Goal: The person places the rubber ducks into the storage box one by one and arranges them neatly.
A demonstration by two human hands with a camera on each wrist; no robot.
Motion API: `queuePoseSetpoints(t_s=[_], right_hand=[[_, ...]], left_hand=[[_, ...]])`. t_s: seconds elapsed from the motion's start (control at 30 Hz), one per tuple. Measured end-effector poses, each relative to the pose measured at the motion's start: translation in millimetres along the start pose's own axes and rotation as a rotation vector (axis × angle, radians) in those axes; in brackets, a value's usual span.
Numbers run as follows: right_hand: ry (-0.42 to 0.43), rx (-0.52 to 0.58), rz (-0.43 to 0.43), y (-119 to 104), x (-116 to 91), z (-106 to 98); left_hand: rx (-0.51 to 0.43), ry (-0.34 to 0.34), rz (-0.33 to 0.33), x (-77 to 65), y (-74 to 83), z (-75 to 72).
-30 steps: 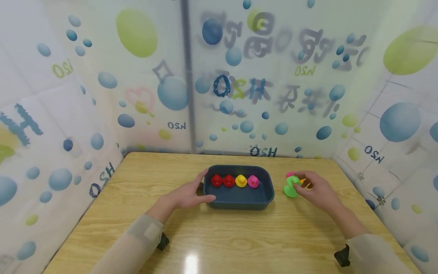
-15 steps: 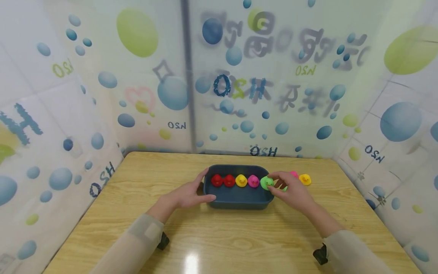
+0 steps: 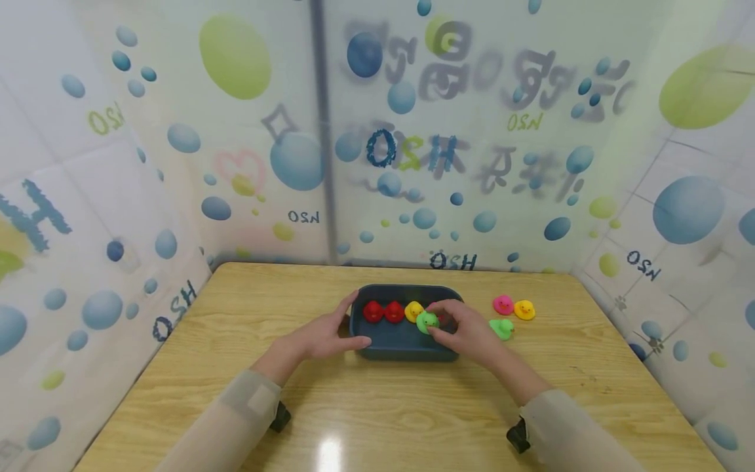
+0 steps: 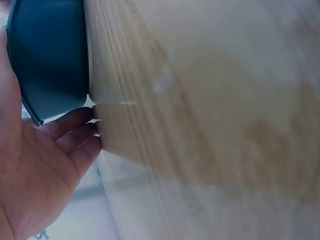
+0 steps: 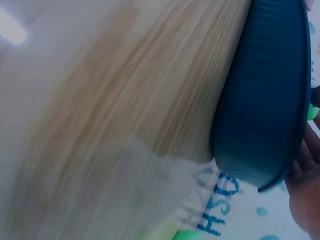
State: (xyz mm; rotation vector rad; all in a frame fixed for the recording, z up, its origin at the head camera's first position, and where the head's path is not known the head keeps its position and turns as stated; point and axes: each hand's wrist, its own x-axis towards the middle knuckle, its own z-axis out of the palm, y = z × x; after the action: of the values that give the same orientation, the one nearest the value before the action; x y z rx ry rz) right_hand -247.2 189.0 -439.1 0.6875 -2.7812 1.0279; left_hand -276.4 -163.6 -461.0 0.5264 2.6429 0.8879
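A dark blue tub (image 3: 389, 342) stands on the table, holding a row of rubber ducks: two red ducks (image 3: 374, 311), a yellow duck (image 3: 414, 311) and a pink one mostly hidden by my right hand. My left hand (image 3: 321, 335) rests at the tub's left end, thumb over the near rim; the left wrist view shows its straight fingers (image 4: 75, 137) beside the tub wall. Over the tub, my right hand (image 3: 466, 331) pinches a green rubber duck (image 3: 427, 322) between thumb and fingers, in front of the yellow one. In the right wrist view the tub wall hides most of this hand.
To the tub's right, a pink duck (image 3: 503, 304), another yellow duck (image 3: 525, 310) and a second green duck (image 3: 502, 328) lie on the wooden table (image 3: 401, 419). Patterned panels (image 3: 389, 229) stand behind the table and at both sides.
My right hand has picked up a green duck from the right side of the table and carried it leftward over the tub. My left hand has stayed at the tub's left end.
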Motion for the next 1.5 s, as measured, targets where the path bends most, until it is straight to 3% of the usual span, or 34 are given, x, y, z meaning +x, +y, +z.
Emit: queuePoseSetpoints(t_s=[0.37, 0.7, 0.9, 1.13, 1.5], right_hand=[[-0.057, 0.048, -0.016, -26, 20, 29], [-0.090, 0.055, 0.024, -44, 37, 53], [-0.118, 0.034, 0.019, -48, 46, 59], [-0.171, 0.029, 0.085, -46, 54, 63], [-0.252, 0.091, 0.166, -44, 57, 65]], left_hand=[[-0.014, 0.004, 0.021, -0.7, -0.7, 1.2], [-0.016, 0.003, 0.034, -0.7, -2.0, 2.0], [-0.020, 0.000, 0.037, -2.1, -1.4, 2.4], [-0.017, 0.003, 0.021, -2.9, -1.5, 0.7], [-0.021, 0.010, 0.054, -1.0, -3.0, 0.3]])
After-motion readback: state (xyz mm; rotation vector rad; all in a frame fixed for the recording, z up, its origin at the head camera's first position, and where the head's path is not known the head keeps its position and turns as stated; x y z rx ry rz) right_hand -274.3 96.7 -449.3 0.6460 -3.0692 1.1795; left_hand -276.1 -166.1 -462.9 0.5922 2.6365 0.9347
